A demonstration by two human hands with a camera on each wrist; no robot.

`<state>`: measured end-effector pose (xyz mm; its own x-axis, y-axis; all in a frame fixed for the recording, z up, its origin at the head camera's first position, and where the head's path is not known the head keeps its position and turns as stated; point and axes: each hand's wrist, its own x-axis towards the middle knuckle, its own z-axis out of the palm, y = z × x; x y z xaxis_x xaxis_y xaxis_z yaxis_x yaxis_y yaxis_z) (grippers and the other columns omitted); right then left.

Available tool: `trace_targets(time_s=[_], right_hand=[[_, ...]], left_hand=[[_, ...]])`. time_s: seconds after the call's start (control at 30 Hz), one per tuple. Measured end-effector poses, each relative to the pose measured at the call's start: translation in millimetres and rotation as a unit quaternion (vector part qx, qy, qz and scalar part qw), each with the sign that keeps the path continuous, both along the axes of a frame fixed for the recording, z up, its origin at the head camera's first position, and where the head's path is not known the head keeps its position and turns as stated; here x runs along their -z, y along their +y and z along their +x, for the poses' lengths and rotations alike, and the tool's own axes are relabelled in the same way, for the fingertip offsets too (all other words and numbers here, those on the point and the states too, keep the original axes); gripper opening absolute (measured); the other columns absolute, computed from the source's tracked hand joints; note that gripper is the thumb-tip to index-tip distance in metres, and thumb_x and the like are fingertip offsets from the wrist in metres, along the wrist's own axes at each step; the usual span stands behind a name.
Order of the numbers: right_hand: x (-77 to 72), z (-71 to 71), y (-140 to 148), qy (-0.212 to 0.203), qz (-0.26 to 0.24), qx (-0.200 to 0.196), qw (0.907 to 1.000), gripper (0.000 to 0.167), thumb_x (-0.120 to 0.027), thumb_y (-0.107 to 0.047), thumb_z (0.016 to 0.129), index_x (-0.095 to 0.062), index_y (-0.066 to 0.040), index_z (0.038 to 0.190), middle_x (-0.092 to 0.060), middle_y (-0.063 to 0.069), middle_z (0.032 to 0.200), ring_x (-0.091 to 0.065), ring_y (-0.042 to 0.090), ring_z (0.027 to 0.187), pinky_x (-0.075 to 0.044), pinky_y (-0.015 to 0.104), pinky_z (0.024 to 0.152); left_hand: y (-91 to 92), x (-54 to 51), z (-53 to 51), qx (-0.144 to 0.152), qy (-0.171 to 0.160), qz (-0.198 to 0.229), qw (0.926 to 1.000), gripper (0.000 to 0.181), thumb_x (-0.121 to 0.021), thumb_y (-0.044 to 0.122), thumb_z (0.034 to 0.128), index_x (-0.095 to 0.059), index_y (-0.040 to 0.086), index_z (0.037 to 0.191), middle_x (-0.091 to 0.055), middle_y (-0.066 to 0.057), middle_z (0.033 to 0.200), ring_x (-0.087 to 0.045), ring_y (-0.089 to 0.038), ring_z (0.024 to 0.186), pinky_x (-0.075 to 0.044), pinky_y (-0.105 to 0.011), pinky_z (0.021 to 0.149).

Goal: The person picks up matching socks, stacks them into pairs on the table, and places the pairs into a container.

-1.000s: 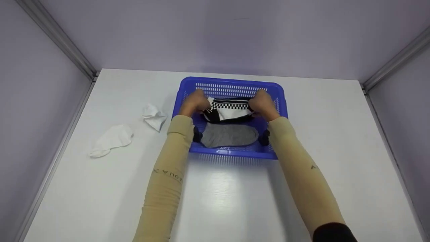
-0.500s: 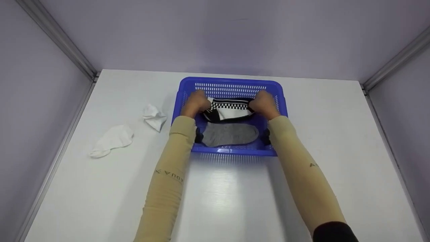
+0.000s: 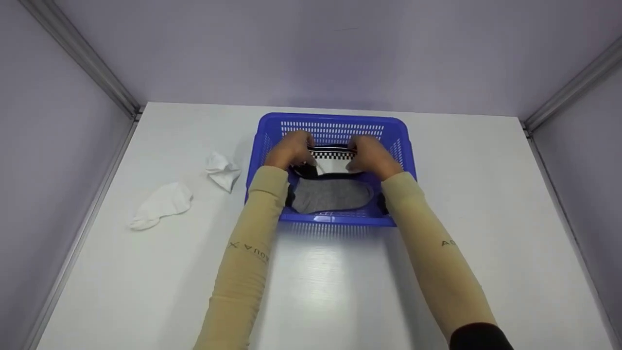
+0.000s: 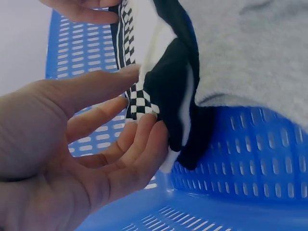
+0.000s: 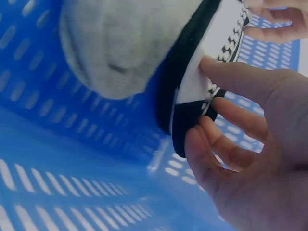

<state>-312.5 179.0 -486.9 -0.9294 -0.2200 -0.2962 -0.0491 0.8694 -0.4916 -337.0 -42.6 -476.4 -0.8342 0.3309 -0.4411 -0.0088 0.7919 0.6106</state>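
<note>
Inside a blue plastic basket [image 3: 335, 221] lies a black-and-white sock [image 3: 333, 166] with a checkered band, flat along the far side. My left hand [image 3: 293, 149] rests on its left end; in the left wrist view the thumb [image 4: 113, 81] lies on the sock and the loosely bent fingertips touch its edge. At the other end is my right hand [image 3: 371, 155], its thumb [image 5: 236, 72] on the white part and its fingertips against the black end. A grey sock [image 3: 333, 195] lies flat in front of the checkered one, touched by neither hand.
Two white socks lie on the white table left of the basket: a crumpled one [image 3: 222, 171] near it and a flatter one [image 3: 163, 205] further left. Dark cloth [image 3: 382, 203] shows beside the right sleeve. Pale panels [image 3: 340, 58] enclose the table.
Both hands have moved inward along the checkered sock from its ends, and their curled fingers have loosened and spread. The grey sock and the white socks stay in place.
</note>
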Motion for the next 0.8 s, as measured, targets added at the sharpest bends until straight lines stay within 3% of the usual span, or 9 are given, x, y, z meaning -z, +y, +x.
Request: trace_targets(time_s=[0.2,0.33,0.53,0.7,0.8], right_hand=[[-1.8,-1.3,-1.8,-0.016,0.002,-0.007,0.9998,0.062,-0.083,-0.01,0.087,-0.057,0.006,0.141,-0.062,0.026,0.138,-0.058,0.04,0.129,-0.046,0.053,0.115],[-4.3,1.3,-4.2,-0.026,0.018,-0.02,0.9993,0.062,-0.081,-0.012,0.089,-0.056,0.006,0.143,-0.061,0.026,0.14,-0.057,0.038,0.127,-0.046,0.053,0.115],[-20.4,7.1,-8.0,-0.014,0.027,-0.018,0.9994,0.051,-0.079,-0.016,0.091,-0.06,0.006,0.133,-0.066,0.022,0.125,-0.061,0.034,0.108,-0.052,0.053,0.106],[-42.0,17.4,-13.7,0.026,0.036,-0.039,0.9982,0.052,-0.077,-0.018,0.092,-0.059,0.007,0.135,-0.066,0.023,0.127,-0.062,0.036,0.112,-0.052,0.053,0.107],[-54.6,25.3,-18.2,0.046,0.037,-0.059,0.9965,0.052,-0.075,-0.018,0.095,-0.058,0.007,0.136,-0.067,0.024,0.126,-0.063,0.037,0.113,-0.052,0.053,0.105]], left_hand=[[-1.0,0.1,-1.2,0.019,0.013,-0.03,0.9993,0.061,-0.08,0.011,0.0919,-0.057,0.009,0.148,-0.058,-0.014,0.149,-0.061,-0.029,0.124,-0.054,-0.046,0.106],[-1.0,-4.2,-1.0,0.038,-0.011,-0.044,0.9983,0.066,-0.08,0.014,0.0933,-0.053,0.01,0.154,-0.055,-0.012,0.156,-0.057,-0.029,0.135,-0.05,-0.046,0.114],[1.2,-19.9,0.4,0.07,-0.026,-0.064,0.9952,0.063,-0.074,0.029,0.0981,-0.051,0.006,0.152,-0.056,-0.013,0.152,-0.056,-0.029,0.134,-0.047,-0.049,0.116],[2.2,-35.4,7.7,0.121,-0.014,-0.073,0.9898,0.054,-0.066,0.037,0.1018,-0.057,0.003,0.144,-0.063,-0.015,0.141,-0.059,-0.028,0.12,-0.048,-0.049,0.111],[-0.8,-45.5,14.7,0.145,0.0,-0.068,0.9871,0.057,-0.063,0.037,0.1032,-0.054,0.003,0.148,-0.06,-0.015,0.147,-0.059,-0.03,0.129,-0.046,-0.049,0.114]])
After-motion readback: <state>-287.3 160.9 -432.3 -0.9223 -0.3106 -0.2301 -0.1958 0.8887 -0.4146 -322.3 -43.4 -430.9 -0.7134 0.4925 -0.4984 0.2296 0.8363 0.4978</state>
